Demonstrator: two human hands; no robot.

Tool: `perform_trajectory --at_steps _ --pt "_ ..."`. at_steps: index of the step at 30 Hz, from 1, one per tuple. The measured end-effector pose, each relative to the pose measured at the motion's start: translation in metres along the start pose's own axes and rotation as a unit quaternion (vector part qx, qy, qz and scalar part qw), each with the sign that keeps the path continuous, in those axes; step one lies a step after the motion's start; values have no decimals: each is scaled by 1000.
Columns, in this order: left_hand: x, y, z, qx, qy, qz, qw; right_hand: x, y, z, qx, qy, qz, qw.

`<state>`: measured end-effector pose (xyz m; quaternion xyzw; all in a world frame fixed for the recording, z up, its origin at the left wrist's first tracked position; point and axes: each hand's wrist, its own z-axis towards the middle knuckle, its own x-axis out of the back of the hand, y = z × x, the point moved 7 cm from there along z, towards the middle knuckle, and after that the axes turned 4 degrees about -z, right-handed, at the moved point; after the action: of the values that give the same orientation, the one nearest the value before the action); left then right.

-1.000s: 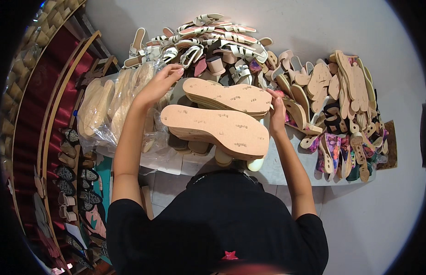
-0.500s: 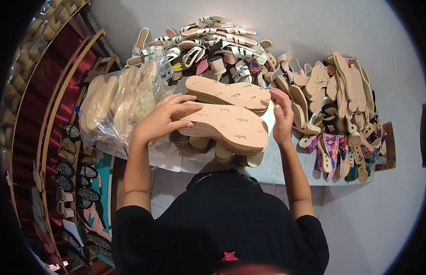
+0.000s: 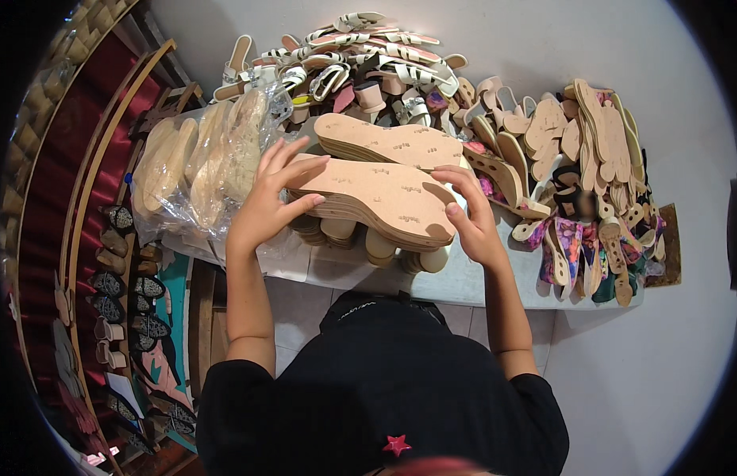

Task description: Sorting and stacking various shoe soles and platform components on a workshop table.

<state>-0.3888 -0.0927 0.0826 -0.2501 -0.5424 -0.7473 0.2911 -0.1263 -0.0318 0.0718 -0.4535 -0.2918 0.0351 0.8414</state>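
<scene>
In front of me lies a near stack of tan, sole-shaped insoles (image 3: 376,190) with small dark prints on top. My left hand (image 3: 265,198) cups its narrow left end, index finger over the top and thumb along the front edge; its other fingers stretch toward the back. The broad right end is clasped by my right hand (image 3: 473,214), fingers bent over the top and thumb at the edge. Just behind sits a second, similar stack of insoles (image 3: 392,141). Beneath the near stack, rounded pale and brown pieces (image 3: 380,246) stick out; what they are is partly hidden.
Clear plastic bags of pale wooden soles (image 3: 213,159) lie at left. White strappy sandals (image 3: 384,59) are heaped behind, and loose soles (image 3: 543,131) and floral wedge pieces (image 3: 563,254) at right. A shoe rack (image 3: 118,285) stands left of the white table (image 3: 463,285).
My right hand has come in from beside the stack onto its right end. My left hand stays at the left end, its fingers spread wider. The whole view has shifted slightly.
</scene>
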Motion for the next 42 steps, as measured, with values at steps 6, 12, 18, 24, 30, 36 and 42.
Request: perform_trajectory --at_steps 6,12,18,24,30,36,42 --pt "0 31 -10 -26 109 22 993 14 16 -19 -40 50 61 996" --pt "-8 73 -14 -75 219 5 973 31 35 -38 -54 73 113 989" --pt "-45 127 -20 -199 312 -196 908 65 62 -55 -78 68 141 985" --pt "-129 183 8 -190 241 -263 915 121 103 -79 -109 65 186 974" --pt "-211 214 37 -169 135 -289 933 175 153 -96 -118 82 193 971" --pt "-289 204 76 -57 67 -384 919 235 220 -82 -209 186 109 954" --pt "-350 180 106 55 -38 -376 924 252 289 -19 -294 164 58 940"
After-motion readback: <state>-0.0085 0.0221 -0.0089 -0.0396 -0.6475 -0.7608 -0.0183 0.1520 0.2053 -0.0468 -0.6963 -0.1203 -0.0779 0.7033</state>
